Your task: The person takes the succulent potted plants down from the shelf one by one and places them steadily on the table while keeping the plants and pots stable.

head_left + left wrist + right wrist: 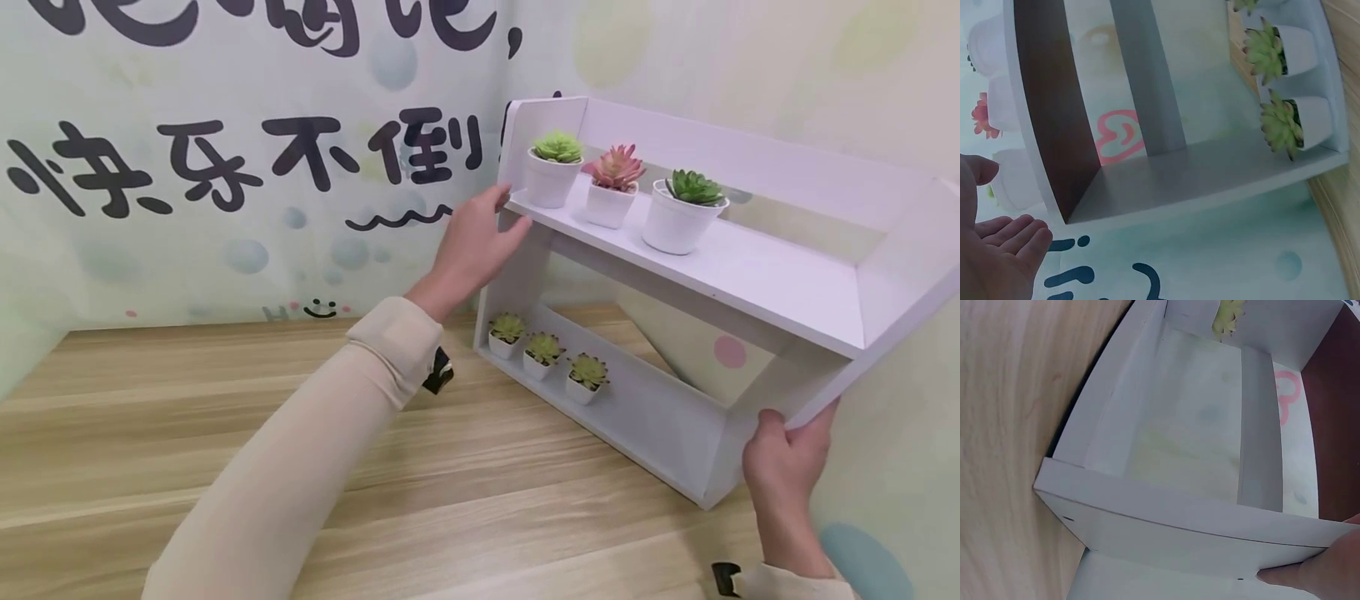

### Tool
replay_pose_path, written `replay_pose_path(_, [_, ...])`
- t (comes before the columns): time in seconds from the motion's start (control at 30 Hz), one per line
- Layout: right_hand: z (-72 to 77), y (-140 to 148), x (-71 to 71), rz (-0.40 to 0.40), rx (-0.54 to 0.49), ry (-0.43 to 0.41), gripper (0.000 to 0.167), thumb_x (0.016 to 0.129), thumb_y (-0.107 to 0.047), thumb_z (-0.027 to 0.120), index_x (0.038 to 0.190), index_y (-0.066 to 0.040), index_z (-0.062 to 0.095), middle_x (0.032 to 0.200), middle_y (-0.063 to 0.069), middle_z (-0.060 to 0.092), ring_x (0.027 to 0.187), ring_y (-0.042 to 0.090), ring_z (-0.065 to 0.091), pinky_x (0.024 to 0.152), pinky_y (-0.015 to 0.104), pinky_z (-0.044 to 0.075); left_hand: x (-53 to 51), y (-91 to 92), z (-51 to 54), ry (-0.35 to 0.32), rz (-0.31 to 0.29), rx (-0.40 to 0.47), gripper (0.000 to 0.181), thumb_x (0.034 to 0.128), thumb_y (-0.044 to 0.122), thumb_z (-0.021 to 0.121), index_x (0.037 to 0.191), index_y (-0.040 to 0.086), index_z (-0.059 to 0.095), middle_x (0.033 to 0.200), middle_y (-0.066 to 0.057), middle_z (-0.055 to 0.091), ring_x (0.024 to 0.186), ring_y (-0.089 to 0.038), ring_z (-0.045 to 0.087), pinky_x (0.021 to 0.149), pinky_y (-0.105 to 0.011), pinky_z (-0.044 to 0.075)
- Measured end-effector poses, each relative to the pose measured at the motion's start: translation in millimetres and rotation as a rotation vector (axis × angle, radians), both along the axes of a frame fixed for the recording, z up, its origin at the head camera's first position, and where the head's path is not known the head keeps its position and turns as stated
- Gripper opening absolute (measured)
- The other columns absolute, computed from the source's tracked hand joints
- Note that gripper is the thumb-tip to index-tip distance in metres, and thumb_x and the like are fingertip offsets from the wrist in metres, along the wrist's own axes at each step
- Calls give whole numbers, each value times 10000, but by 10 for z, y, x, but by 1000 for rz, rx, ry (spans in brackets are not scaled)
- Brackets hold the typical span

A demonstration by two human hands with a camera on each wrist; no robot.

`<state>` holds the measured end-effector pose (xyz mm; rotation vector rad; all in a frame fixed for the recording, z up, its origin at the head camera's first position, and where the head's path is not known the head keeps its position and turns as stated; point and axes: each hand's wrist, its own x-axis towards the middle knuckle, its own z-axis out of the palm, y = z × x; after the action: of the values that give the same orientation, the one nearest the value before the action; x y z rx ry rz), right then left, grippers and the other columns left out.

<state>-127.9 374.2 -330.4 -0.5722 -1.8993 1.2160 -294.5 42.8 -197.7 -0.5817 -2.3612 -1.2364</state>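
Note:
A white two-tier shelf (787, 296) stands at an angle on the wooden table. On its upper board sit a light-green succulent (558, 148), a pink succulent (617, 169) and a dark-green succulent (694, 188), each in a white pot. Three small potted succulents (543, 350) line the lower board's left part. At the shelf's upper left edge is my left hand (476, 246); in the left wrist view its fingers (1019, 240) look straight, thumb apart. My right hand (791, 467) grips the right side panel, with the thumb outside in the right wrist view (1329, 569).
The wooden tabletop (187, 400) stretches left and in front of the shelf. Behind it hangs a pale backdrop (292, 275) with large dark lettering and coloured dots. Another pale wall (892, 433) rises close on the right.

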Motion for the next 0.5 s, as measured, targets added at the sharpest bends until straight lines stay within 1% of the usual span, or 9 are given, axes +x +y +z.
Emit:
replay_pose_path(0.1, [-7, 14, -12, -12, 12, 19, 662, 939, -68, 387, 1545, -330, 335, 1307, -7, 508, 1208, 155, 444, 1050, 225, 339, -47, 116, 74, -17, -17, 61, 565, 962, 262, 671, 1453, 28, 515, 1450, -143, 597, 1360, -226, 566, 1122, -325, 482])
replay_pose_path(0.2, [-7, 19, -21, -18, 3, 19, 655, 946, -76, 387, 1542, -342, 337, 1303, -32, 508, 1204, 138, 443, 1058, 234, 340, -78, 218, 132, -35, -9, 134, 522, 941, 246, 692, 1390, 14, 562, 1416, -148, 622, 1331, -221, 582, 1119, -330, 482])
replay_pose_path(0.37, [-16, 8, -26, -33, -22, -14, 659, 958, -98, 388, 1549, -380, 311, 1390, 52, 489, 1257, 165, 440, 1106, 257, 332, -120, 343, 202, -86, 1, 231, 397, 923, 254, 714, 1220, 11, 611, 1300, -144, 673, 1204, -206, 623, 1062, -342, 514])
replay_pose_path(0.43, [-20, -1, -28, -35, -21, -16, 653, 959, -100, 388, 1550, -368, 314, 1395, 74, 488, 1253, 175, 441, 1104, 266, 337, -143, 378, 221, -103, 6, 252, 376, 921, 256, 718, 1191, 19, 607, 1276, -132, 677, 1174, -197, 626, 1043, -337, 521])
replay_pose_path(0.5, [-24, -10, -32, -33, -19, -9, 644, 959, -97, 390, 1550, -346, 326, 1387, 87, 489, 1242, 177, 443, 1098, 276, 345, -171, 407, 235, -104, 14, 269, 385, 917, 253, 724, 1200, 21, 605, 1284, -126, 676, 1178, -198, 630, 1046, -330, 520])
